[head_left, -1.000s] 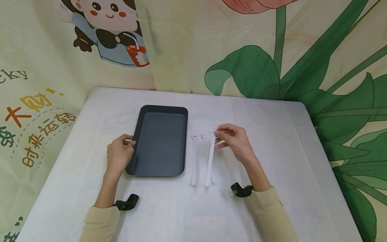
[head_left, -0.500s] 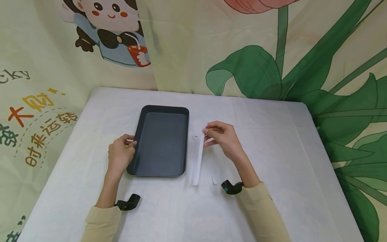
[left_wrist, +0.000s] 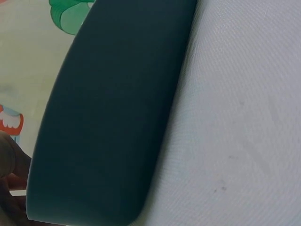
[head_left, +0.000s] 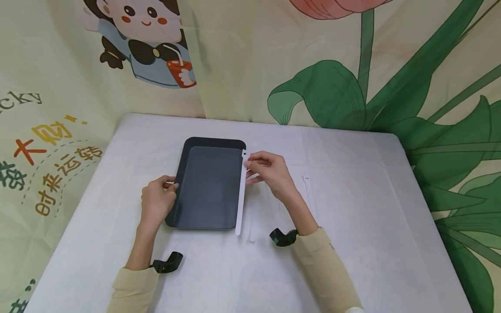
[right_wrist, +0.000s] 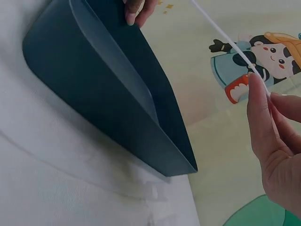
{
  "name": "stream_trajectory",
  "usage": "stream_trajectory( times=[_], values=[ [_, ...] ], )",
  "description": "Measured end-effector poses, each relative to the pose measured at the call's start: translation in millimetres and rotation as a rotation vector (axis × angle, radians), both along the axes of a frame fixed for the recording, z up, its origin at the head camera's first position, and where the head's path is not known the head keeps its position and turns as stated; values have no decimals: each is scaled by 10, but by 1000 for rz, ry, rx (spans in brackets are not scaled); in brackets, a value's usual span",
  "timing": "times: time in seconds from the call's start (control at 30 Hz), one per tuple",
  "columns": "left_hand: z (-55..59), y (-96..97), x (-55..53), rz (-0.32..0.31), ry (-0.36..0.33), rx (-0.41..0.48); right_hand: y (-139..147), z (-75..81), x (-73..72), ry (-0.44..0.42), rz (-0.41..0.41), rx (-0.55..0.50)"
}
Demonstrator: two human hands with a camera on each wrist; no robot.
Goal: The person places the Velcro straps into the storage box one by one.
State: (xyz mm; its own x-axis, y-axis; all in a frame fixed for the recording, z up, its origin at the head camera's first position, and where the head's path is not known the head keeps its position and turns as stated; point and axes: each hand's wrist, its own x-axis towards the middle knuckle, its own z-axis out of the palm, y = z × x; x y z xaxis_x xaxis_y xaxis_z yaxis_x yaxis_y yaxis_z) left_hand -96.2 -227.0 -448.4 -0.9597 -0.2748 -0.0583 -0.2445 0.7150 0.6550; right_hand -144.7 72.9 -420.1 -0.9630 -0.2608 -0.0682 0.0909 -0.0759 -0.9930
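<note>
Fingers (right_wrist: 259, 113) pinching strip (head_left: 241, 193), long, thin, white

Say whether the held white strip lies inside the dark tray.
No, the right wrist view shows the right hand pinching the white strip clear of the dark tray.

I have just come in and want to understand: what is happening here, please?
A person's left hand holds the left rim of a dark grey rectangular tray on a white-covered table. The right hand pinches a long, flat white strip. It is held up at the tray's right edge, not lying inside.
</note>
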Motion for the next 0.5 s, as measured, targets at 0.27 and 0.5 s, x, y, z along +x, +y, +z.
stream_trajectory(
  times=[0.27, 0.5],
  values=[
    [-12, -12, -3, 3, 2, 2, -254, -26, -77, -27, 35, -85],
    [-16, -11, 0, 6, 4, 10, -467, -59, -128, -31, 70, -83]
  ],
)
